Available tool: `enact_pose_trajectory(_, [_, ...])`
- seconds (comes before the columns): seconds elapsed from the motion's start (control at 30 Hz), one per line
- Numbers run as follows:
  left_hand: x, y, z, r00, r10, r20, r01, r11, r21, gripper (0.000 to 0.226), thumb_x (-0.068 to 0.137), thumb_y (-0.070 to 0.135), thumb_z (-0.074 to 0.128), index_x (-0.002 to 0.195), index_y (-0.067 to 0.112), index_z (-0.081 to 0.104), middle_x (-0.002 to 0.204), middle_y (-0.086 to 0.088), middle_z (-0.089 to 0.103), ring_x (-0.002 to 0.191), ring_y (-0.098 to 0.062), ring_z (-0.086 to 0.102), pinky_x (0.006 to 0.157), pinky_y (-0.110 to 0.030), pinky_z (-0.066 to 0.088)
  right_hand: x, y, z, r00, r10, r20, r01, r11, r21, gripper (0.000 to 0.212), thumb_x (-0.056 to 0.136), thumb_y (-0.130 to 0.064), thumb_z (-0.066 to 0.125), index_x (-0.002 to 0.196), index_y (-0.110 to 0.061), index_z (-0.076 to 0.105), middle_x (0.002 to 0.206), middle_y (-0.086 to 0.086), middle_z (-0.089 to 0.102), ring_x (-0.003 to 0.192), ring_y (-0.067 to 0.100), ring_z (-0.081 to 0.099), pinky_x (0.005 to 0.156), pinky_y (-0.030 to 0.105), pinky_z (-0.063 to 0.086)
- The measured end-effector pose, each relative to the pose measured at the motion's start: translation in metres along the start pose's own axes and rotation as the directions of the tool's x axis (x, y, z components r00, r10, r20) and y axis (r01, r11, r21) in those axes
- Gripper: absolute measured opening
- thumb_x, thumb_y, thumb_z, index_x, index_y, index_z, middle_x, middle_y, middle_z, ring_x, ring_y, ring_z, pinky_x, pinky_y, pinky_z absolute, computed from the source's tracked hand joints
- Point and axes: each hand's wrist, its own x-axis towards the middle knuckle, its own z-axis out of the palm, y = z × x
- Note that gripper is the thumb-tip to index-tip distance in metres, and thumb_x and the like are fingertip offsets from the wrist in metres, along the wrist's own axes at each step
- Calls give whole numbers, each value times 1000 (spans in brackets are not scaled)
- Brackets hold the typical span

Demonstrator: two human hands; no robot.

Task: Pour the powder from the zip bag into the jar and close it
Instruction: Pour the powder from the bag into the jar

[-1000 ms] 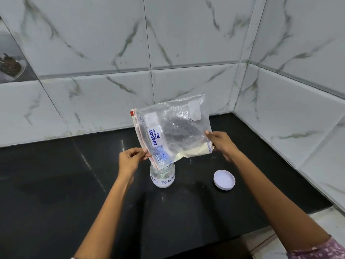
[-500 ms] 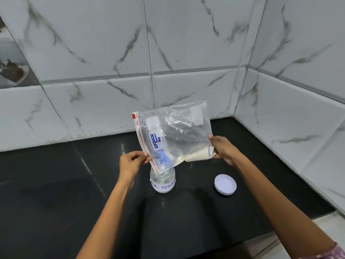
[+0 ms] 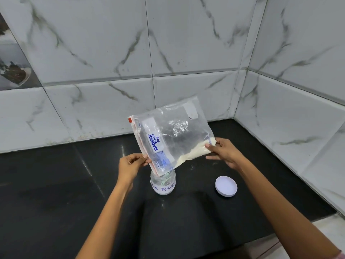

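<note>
Zip bag: limp, light film, mouth at 6 o'clock over jar. Left hand pinches the zipper edge; right hand grips the powder-weighted corner.

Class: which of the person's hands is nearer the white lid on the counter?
Right. The right hand holds the bag's corner above the lid; the left hand is beyond the jar.

- Below the left hand's fingers, the jar stands with the zip bag tilted over its mouth.
- Below the right hand's fingers, bare countertop reaches the lid.
- Tiled walls close behind them.
</note>
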Motion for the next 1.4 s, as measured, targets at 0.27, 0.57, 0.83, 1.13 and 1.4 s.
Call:
enact_pose_trajectory(0.27, [-1, -1, -1, 999, 25, 30, -24, 1000, -14, 9, 87, 8, 66, 88, 4, 74, 85, -16, 75, 82, -21, 72, 77, -24, 57, -10, -43, -12, 972, -224, 69, 231, 967, -104, 23, 81, -6, 72, 102, -7, 65, 97, 9, 71, 85, 17, 72, 64, 27, 60])
enact_pose_trajectory(0.57, [-4, -5, 0, 1000, 20, -14, -20, 1000, -8, 7, 85, 5, 68, 86, 0, 73, 71, -5, 74, 67, -10, 69, 65, -14, 55, -14, -56, -5, 962, -256, 99, 268, 953, -139, 13, 86, -24, 66, 93, -14, 72, 94, 6, 74, 86, 14, 72, 65, 23, 59])
enact_pose_trajectory(0.83, [-10, -10, -8, 992, 33, 123, -41, 997, 61, 6, 84, 13, 71, 83, 14, 77, 75, 7, 76, 70, 4, 66, 65, -5, 47, -14, -63, -7, 954, -296, 52, 301, 932, -201, 22, 89, -21, 64, 103, -5, 69, 97, 12, 71, 86, 16, 70, 70, 25, 61])
enact_pose_trajectory(1.13, [-15, -16, -16, 988, 23, 151, -29, 999, 35, 8, 84, 8, 69, 84, 11, 76, 83, 3, 78, 83, -1, 70, 72, -7, 49, -16, -72, -1, 961, -250, 114, 268, 945, -188, 22, 93, -29, 58, 96, -13, 72, 86, 1, 74, 84, 12, 70, 77, 27, 60])
enact_pose_trajectory(1.4, [-17, -22, -14, 994, 42, 99, -43, 999, 10, 9, 83, 9, 71, 81, 16, 77, 83, 3, 78, 82, -1, 70, 71, -7, 50, -19, -85, 12, 943, -316, 105, 333, 897, -292, 17, 91, -21, 62, 97, -6, 68, 79, 1, 67, 71, 8, 63, 65, 20, 55])
